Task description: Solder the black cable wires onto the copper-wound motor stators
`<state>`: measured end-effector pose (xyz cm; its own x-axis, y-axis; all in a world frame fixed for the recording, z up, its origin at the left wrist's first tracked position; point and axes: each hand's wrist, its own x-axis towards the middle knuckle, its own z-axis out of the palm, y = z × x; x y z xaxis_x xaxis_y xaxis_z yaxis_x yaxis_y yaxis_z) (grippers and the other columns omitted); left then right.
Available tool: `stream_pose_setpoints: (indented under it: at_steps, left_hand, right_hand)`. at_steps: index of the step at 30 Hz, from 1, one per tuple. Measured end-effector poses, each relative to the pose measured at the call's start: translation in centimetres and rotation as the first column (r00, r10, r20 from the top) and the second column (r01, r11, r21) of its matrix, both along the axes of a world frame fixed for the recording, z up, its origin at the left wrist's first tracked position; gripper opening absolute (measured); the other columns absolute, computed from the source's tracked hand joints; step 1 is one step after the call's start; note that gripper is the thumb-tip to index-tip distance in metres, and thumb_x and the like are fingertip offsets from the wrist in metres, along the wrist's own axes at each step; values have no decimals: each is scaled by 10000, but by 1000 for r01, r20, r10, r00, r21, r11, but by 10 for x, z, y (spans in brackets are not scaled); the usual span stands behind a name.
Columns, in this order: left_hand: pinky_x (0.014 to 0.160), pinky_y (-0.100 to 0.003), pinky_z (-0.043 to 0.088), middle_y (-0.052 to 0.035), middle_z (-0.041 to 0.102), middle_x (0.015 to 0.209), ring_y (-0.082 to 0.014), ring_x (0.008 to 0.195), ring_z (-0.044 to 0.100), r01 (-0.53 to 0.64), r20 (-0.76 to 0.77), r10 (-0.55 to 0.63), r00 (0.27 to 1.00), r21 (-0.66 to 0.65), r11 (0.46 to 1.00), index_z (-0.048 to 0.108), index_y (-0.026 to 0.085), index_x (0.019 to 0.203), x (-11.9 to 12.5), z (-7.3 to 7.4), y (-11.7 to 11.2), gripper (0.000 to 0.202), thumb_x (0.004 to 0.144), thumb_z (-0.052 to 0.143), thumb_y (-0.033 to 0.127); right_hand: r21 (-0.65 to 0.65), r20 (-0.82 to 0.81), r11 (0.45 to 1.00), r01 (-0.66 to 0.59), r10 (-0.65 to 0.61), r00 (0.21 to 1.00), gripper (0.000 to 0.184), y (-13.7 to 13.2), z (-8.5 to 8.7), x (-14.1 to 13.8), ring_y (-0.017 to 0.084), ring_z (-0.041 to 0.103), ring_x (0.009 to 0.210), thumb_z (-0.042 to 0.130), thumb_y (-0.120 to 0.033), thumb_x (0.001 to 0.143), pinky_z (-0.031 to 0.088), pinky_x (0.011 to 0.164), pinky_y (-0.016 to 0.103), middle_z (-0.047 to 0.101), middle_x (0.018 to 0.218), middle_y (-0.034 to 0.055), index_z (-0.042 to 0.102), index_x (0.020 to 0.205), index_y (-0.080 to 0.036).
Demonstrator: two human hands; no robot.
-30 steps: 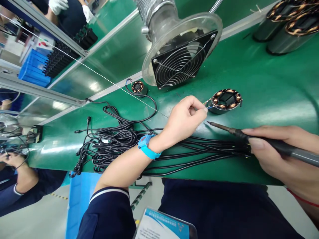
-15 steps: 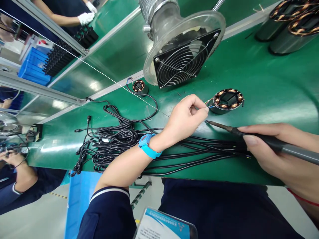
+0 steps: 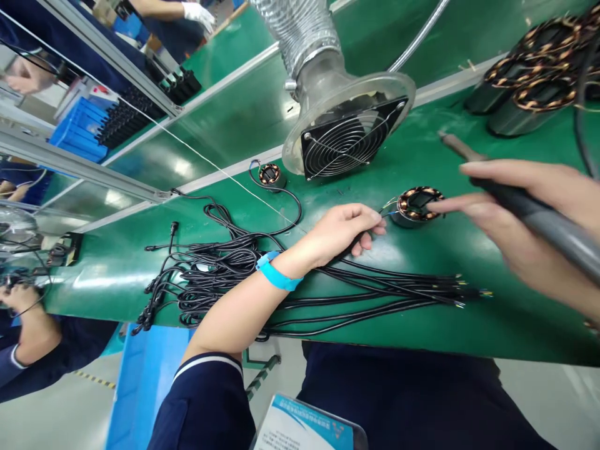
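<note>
My left hand [image 3: 349, 231] pinches the end of a black cable [image 3: 345, 251], beside thin coloured wires [image 3: 389, 209] that run to a motor stator [image 3: 419, 206]. The stator stands upright on the green bench, with copper windings around its top. My right hand [image 3: 525, 219] grips a soldering iron [image 3: 520, 197], its tip raised and pointing away above the bench. One finger of that hand reaches to the stator's rim and appears to touch it. Under my left wrist lies a bundle of black cables [image 3: 220, 265], their stripped ends fanned out to the right.
A fume extractor with a fan grille [image 3: 349, 147] hangs behind the stator. More stators [image 3: 529, 103] stand at the back right, and a smaller-looking one [image 3: 270, 177] at the back left. A white cord [image 3: 206, 159] crosses diagonally. Co-workers' hands [image 3: 199, 14] show at left.
My right hand has lifted the soldering iron up and away from the wires, and a finger has come to the stator. My left hand has shifted its hold, palm turned lower.
</note>
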<state>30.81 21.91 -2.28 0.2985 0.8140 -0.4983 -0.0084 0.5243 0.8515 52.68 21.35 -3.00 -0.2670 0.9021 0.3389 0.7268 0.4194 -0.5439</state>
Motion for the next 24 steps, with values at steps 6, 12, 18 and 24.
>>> stream_pose_setpoints:
  at_steps: [6, 12, 18, 24]
  left_hand:
    - [378, -138, 184, 46, 551, 581, 1, 418, 368, -213, 20, 213, 977, -3, 977, 535, 129, 678, -5, 7, 2, 160, 833, 569, 151]
    - [533, -152, 328, 59, 562, 563, -5, 516, 436, -192, -38, 193, 980, 43, 980, 601, 107, 643, 1, 6, 4, 133, 694, 721, 136]
    - [670, -184, 404, 39, 614, 661, -33, 632, 515, -120, -42, 124, 991, 103, 987, 633, 117, 730, 3, 3, 5, 131, 741, 706, 225]
    - [580, -180, 334, 77, 497, 596, -20, 556, 412, -1, -121, 11, 993, 87, 996, 567, 130, 685, -3, 3, 3, 227, 724, 709, 303]
  right_hand:
    - [50, -53, 963, -264, 266, 962, 425, 26, -20, -25, 227, 604, 1059, 503, -425, 912, 480, 909, 391, 658, 1113, 36, 486, 1295, -240]
    - [141, -105, 954, -263, 279, 955, 410, 13, -25, -27, 209, 595, 977, 539, -368, 894, 463, 858, 375, 664, 1018, 21, 470, 1281, -252]
    - [172, -93, 942, -288, 306, 947, 449, 16, -26, -28, 216, 586, 976, 538, -360, 890, 469, 826, 388, 654, 1071, 30, 426, 1312, -254]
    - [198, -75, 939, -282, 301, 951, 417, 14, -26, -31, 215, 587, 947, 518, -349, 906, 463, 792, 383, 656, 1048, 36, 427, 1297, -239]
